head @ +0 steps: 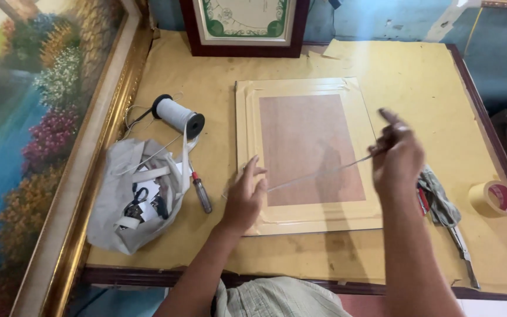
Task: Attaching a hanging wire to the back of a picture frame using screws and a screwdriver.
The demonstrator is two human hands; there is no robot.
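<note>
- The left hand [245, 196] rests at the lower left edge of the picture frame back [306, 154], fingers loosely curled, pinching the near end of a thin white cord [318, 173].
- The right hand [397, 155] is lifted above the right side of the frame back, fingers closed around the far end of the cord; its fingertips are blurred.
- The cord runs taut and slanted between both hands, crossing the brown backing board in the centre of the picture.
- The frame back lies flat, face down, on the yellowish paper-covered table [382, 70].
- Left of it lie a spool of white cord [178, 115] and a screwdriver [201, 194] beside a grey cloth bag [133, 196].
- At the right edge sit a roll of tape [496, 197] and pliers [448, 220].
- A framed certificate [244, 26] leans at the top; a large landscape painting [36, 117] fills the left.
</note>
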